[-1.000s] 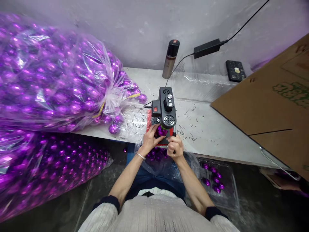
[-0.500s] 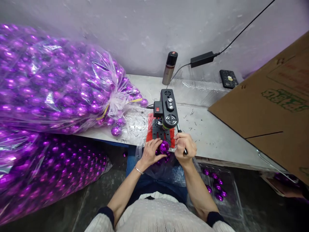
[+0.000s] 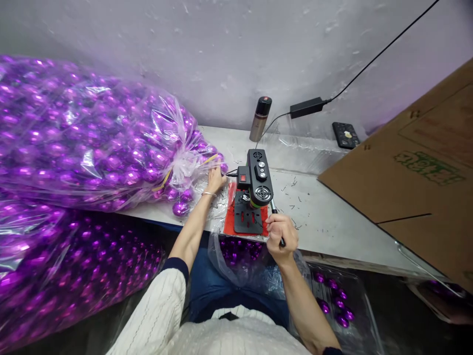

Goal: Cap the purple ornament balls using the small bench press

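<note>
A small black machine (image 3: 260, 178) stands on a red mat (image 3: 229, 222) at the table's front edge, its slotted base plate (image 3: 248, 224) bare. My right hand (image 3: 283, 235) is wrapped round the black-gripped lever on the machine's right side. To the machine's left, my left hand (image 3: 216, 178) reaches to purple shiny balls (image 3: 223, 167) by the tied mouth of a big clear bag (image 3: 111, 143); its fingertips are partly hidden, so its grip is unclear. An open plastic bag (image 3: 236, 273) with purple balls hangs below the table edge, over my lap.
Behind the machine are a spray can (image 3: 260, 119), a black power adapter (image 3: 307, 107) with its cable and a dark phone (image 3: 345, 135). A cardboard box (image 3: 402, 167) leans in at the right. Below right is a clear tray (image 3: 369, 315) with several purple balls.
My left hand has moved from the purple ball at the base plate up and left to the big bag's mouth. That ball is gone from the plate. My right hand stays on the lever.
</note>
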